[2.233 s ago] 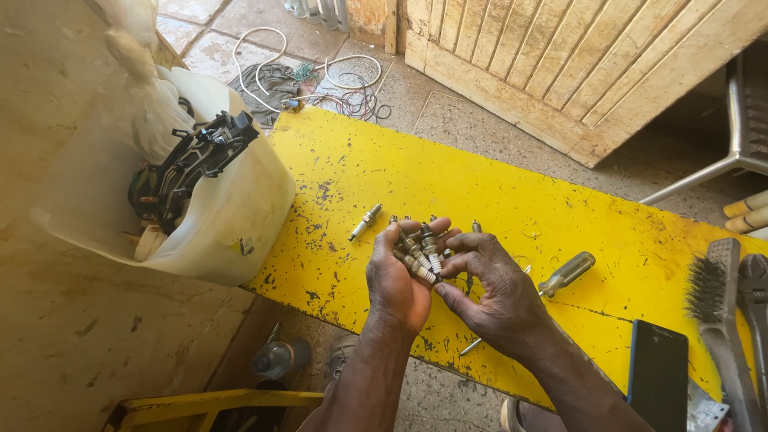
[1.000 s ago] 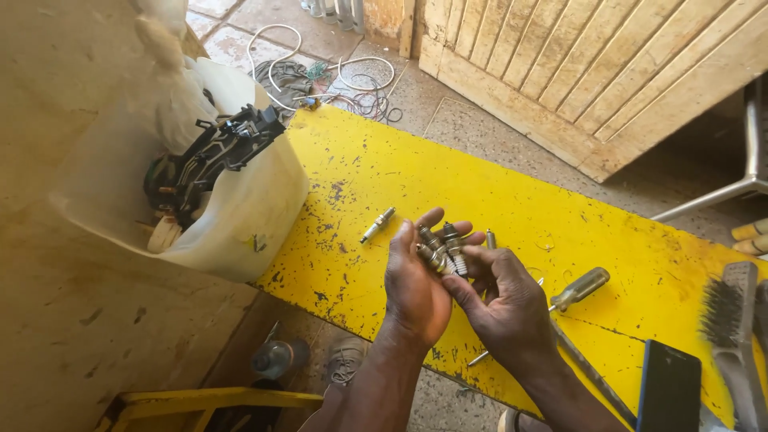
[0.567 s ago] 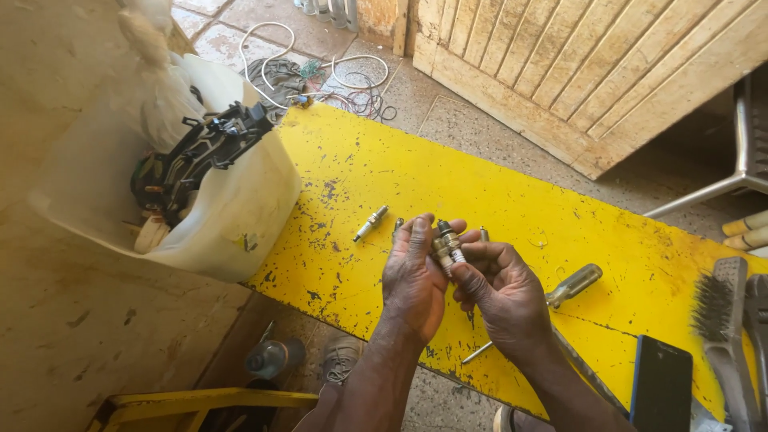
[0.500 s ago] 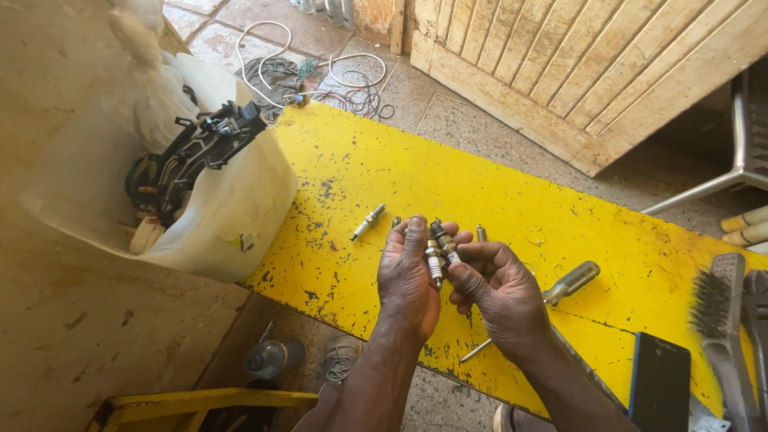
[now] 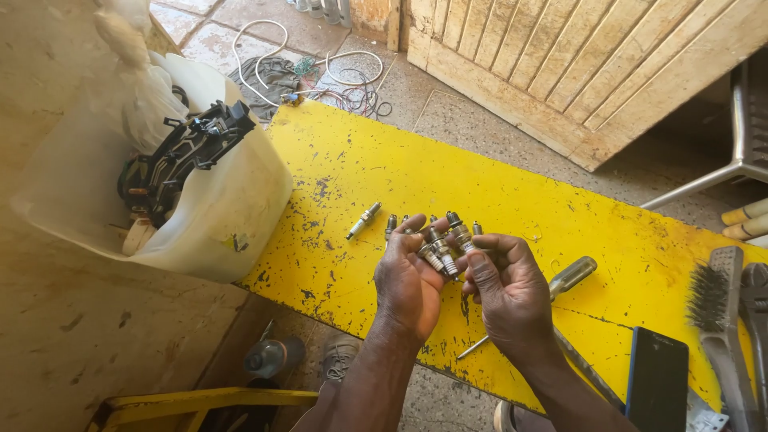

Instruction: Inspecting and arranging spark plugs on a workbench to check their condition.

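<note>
My left hand [image 5: 408,280] holds a bunch of spark plugs [image 5: 438,244] above the yellow bench [image 5: 360,176], their metal ends fanned upward. My right hand [image 5: 508,284] is beside it, its fingertips pinching one plug [image 5: 458,232] of the bunch. One loose spark plug [image 5: 362,220] lies on the bench just left of my hands. A screwdriver [image 5: 570,277] with a clear handle lies on the bench under and to the right of my right hand.
A cut white plastic container [image 5: 200,216] with black wiring parts [image 5: 184,152] stands at the bench's left end. A wire brush [image 5: 716,308], a dark phone [image 5: 656,384] and a tool lie at the right. Cables [image 5: 320,80] lie on the floor by a wooden door [image 5: 608,64].
My hands have stayed together over the bench, fingers shifting the plugs. My right hand has drawn one plug up out of the bunch. The view has drifted slightly.
</note>
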